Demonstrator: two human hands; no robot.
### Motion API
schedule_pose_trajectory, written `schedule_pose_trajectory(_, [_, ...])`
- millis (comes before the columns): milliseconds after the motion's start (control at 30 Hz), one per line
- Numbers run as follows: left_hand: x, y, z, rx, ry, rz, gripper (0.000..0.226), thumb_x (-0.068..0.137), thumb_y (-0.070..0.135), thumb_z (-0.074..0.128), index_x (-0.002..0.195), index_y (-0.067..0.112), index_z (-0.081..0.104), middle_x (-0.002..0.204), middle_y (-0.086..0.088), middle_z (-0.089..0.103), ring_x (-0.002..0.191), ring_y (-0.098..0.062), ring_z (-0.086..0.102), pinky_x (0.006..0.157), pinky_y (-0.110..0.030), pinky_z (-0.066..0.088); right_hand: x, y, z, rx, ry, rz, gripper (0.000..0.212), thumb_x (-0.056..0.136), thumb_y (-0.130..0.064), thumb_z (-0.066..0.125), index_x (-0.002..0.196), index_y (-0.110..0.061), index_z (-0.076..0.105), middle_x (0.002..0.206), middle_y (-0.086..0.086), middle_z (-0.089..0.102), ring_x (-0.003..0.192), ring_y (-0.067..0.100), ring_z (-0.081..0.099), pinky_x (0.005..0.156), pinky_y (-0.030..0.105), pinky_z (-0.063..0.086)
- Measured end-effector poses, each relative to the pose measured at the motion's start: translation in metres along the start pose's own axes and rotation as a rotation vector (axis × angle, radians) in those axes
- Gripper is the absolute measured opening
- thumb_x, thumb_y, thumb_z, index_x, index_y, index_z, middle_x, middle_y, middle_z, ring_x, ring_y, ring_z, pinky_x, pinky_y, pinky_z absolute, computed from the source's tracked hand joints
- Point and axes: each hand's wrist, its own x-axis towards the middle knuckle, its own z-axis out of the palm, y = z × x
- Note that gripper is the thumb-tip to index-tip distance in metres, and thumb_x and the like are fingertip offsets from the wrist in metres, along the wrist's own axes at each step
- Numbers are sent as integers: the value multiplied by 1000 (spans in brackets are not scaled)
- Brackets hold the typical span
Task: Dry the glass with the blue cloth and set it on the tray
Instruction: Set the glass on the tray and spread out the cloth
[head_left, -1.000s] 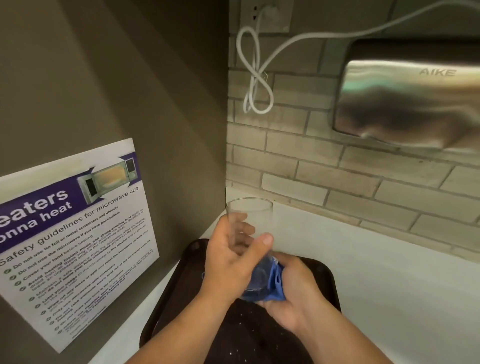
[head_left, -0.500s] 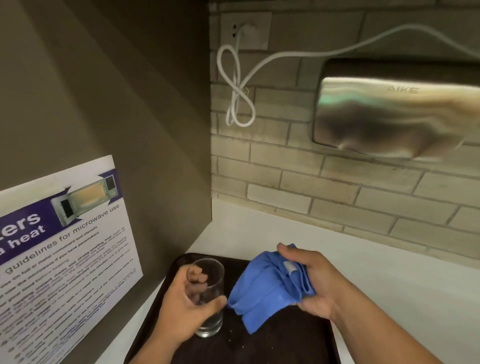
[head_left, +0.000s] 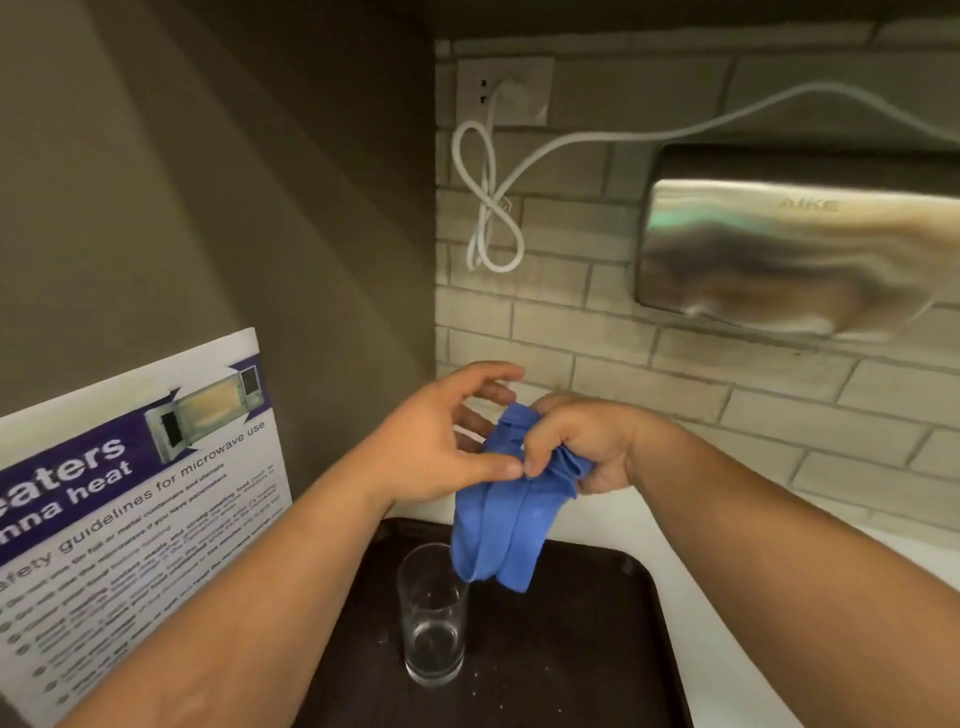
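Note:
A clear glass (head_left: 432, 618) stands upright on the dark brown tray (head_left: 587, 639), free of both hands. Above it hangs the blue cloth (head_left: 498, 525), bunched in my right hand (head_left: 582, 447); its lower end dangles close to the glass rim. My left hand (head_left: 441, 441) is raised beside the cloth, thumb tip touching the cloth's edge near my right thumb, fingers spread apart and holding nothing that I can see.
A microwave safety poster (head_left: 130, 493) leans on the left wall. A steel hand dryer (head_left: 800, 254) is mounted on the brick wall, its white cable (head_left: 488, 208) looping from an outlet. The white counter (head_left: 753, 649) extends to the right of the tray.
My left hand has let go of the glass, which now stands alone on the tray, and has risen to the cloth. My right hand lifted the cloth higher above the glass.

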Motion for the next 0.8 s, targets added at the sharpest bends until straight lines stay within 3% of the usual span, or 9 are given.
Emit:
schedule_pose_trajectory(67, [15,13,-2,132,-6,41,66,73,21,91,130,42,68,121,0,74,93,-31,74,81,-35,63,-1,-11,1,-13,-9,10,24,64,7,54,80,-2,69,80,13,73,77,26,72,73,36,58])
schedule_pose_trajectory(133, [23,20,-1,157,15,51,37,82,9,85,116,21,80,107,-16,82,89,-46,73,81,-51,64,-9,-16,-2,-15,1,16,22,68,7,56,83,-2,70,82,13,75,78,25,74,73,38,61])
schedule_pose_trajectory(233, [29,26,7,144,39,13,6,90,2,78,93,7,81,80,-21,80,68,-35,73,75,-63,64,-34,-11,-13,-183,99,-2,26,79,9,68,101,-4,71,95,14,79,89,28,77,76,42,64])
schedule_pose_trajectory(333, [38,35,25,153,34,6,8,92,5,76,85,5,76,68,-21,75,57,-25,70,66,-58,66,-66,2,-21,-452,357,-65,31,79,8,77,104,-10,72,101,15,79,94,29,79,81,47,65])
schedule_pose_trajectory(400, [45,43,40,168,-17,12,10,93,9,76,83,7,75,73,-22,77,57,-29,76,66,-54,67,-88,10,-26,-574,471,-75,22,79,1,76,98,-10,74,96,20,78,87,27,78,79,40,64])
schedule_pose_trajectory(467, [53,52,58,176,-105,23,11,94,11,76,84,7,75,77,-23,78,64,-33,79,67,-52,68,-110,16,-33,-658,505,-28,10,84,-7,71,90,-12,77,87,17,78,81,27,76,73,34,59])
schedule_pose_trajectory(567, [67,62,88,192,-260,42,12,95,12,76,89,3,75,79,-22,80,61,-26,78,62,-41,65,-143,27,-49,-670,511,114,14,91,-15,66,93,-19,79,93,5,84,80,25,82,84,38,60])
schedule_pose_trajectory(733, [86,69,141,301,-448,56,10,96,16,78,89,9,76,67,4,78,60,-14,79,50,-18,54,-175,60,-77,-651,534,260,17,97,-16,60,99,-23,75,101,3,81,80,27,82,86,41,62])
schedule_pose_trajectory(800, [88,69,163,348,-449,74,9,95,14,78,91,7,77,75,-5,81,63,-16,80,51,-17,53,-180,76,-88,-637,570,282,17,98,-16,59,106,-20,74,107,5,79,82,26,82,87,42,63])
